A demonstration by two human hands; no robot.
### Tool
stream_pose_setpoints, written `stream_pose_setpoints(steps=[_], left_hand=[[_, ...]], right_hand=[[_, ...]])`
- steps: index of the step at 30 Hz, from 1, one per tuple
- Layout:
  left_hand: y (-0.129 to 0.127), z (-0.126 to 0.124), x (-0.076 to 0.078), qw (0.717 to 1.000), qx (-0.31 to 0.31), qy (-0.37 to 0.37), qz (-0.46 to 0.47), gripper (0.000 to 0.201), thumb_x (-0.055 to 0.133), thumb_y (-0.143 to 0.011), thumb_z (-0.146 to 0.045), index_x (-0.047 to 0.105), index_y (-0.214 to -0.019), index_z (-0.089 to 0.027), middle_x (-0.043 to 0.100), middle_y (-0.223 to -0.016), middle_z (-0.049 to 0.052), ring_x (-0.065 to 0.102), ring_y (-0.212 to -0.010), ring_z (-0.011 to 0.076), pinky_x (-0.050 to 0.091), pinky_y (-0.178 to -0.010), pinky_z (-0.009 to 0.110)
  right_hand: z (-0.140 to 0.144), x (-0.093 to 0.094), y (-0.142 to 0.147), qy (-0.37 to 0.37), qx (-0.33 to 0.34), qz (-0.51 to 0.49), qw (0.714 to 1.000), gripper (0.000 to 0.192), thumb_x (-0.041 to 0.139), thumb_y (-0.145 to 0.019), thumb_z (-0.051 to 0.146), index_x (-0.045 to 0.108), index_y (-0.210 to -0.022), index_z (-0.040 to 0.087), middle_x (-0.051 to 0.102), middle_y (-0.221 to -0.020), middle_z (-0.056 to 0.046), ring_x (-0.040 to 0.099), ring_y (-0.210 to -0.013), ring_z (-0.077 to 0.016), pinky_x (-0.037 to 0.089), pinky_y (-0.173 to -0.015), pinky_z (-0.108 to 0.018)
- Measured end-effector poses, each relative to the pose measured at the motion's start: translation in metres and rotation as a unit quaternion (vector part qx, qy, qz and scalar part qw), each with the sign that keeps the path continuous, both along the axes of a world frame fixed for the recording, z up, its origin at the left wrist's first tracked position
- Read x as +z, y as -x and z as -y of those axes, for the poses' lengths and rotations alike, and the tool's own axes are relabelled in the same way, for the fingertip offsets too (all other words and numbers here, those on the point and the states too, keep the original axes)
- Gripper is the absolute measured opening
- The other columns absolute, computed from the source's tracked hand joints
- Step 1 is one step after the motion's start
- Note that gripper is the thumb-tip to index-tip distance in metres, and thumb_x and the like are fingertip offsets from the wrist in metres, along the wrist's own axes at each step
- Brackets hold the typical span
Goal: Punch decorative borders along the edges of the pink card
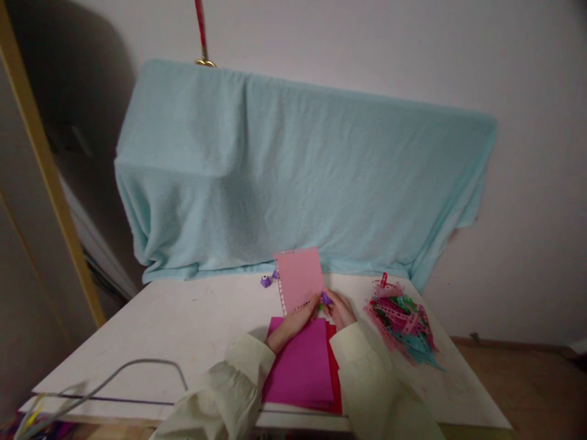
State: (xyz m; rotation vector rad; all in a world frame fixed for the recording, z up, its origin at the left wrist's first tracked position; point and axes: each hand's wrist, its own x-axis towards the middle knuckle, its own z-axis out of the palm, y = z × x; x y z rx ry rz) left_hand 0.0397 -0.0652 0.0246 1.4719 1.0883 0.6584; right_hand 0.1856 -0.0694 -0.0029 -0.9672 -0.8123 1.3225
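Pale blue blanket (293, 177), draped over a hidden bulk against the wall, its hem meeting the desk's far edge. White desk (183, 330): broad bare room at left; near edge cut off by the frame. Magenta paper stack (302, 366) over red sheets, at the near edge. Heap of punched paper strips (403, 324) at right, loose, uncontained. Pink card (300, 280), upright, perforated along its edge, pinched by left hand (298, 318) fingers. Right hand (340, 308) fingers clenched round a small purple punch (325, 298), mostly hidden. Second purple punch (266, 281) behind the card.

White wall (367, 43), blue blanket (293, 177) draped behind white table (183, 330)
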Motion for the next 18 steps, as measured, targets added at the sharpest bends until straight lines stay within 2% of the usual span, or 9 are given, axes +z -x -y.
stream_pose_setpoints(steps=[3,5,7,12,18], left_hand=[[0.000,-0.002,-0.001,0.996,0.045,0.023,0.074,0.047,0.044,-0.082,-0.055,0.064,-0.097,-0.015,0.066,-0.099,0.010,0.055,-0.105,0.0260,0.037,-0.098,0.038],[0.001,-0.004,-0.003,0.990,0.083,0.039,0.110,0.050,0.052,-0.079,-0.051,0.060,-0.112,-0.015,0.059,-0.119,0.012,0.045,-0.121,0.0257,0.026,-0.108,0.037],[0.002,-0.005,-0.005,0.985,0.105,0.049,0.126,0.056,0.055,-0.077,-0.051,0.056,-0.119,-0.014,0.051,-0.130,0.013,0.037,-0.128,0.0260,0.018,-0.111,0.037],[0.004,-0.007,-0.008,0.989,0.100,0.050,0.100,0.066,0.054,-0.077,-0.057,0.052,-0.124,-0.011,0.045,-0.135,0.014,0.032,-0.131,0.0261,0.013,-0.113,0.037],[0.005,-0.004,-0.003,0.989,0.091,0.050,0.108,0.063,0.058,-0.074,-0.055,0.054,-0.122,-0.014,0.044,-0.137,0.013,0.030,-0.133,0.0245,0.011,-0.113,0.035]], right_hand=[[0.000,0.003,0.000,0.000,-0.006,-0.030,1.000,0.031,0.069,-0.071,0.045,0.061,-0.074,0.015,0.061,-0.067,-0.003,0.046,-0.046,-0.0095,0.029,-0.042,-0.023],[0.001,0.006,-0.001,-0.004,-0.023,-0.036,0.999,0.032,0.069,-0.071,0.046,0.061,-0.075,0.016,0.062,-0.068,-0.003,0.047,-0.048,-0.0101,0.031,-0.043,-0.024],[0.001,0.008,-0.003,-0.009,-0.045,-0.036,0.998,0.035,0.068,-0.070,0.049,0.062,-0.076,0.015,0.063,-0.069,-0.003,0.047,-0.047,-0.0101,0.032,-0.043,-0.024],[0.000,0.013,-0.009,-0.006,-0.076,-0.050,0.996,0.036,0.067,-0.071,0.051,0.063,-0.075,0.015,0.062,-0.069,-0.004,0.044,-0.045,-0.0090,0.031,-0.042,-0.025],[-0.002,0.009,-0.013,-0.005,-0.080,-0.061,0.995,0.035,0.068,-0.070,0.050,0.063,-0.076,0.015,0.060,-0.064,-0.002,0.043,-0.043,-0.0083,0.030,-0.041,-0.024]])
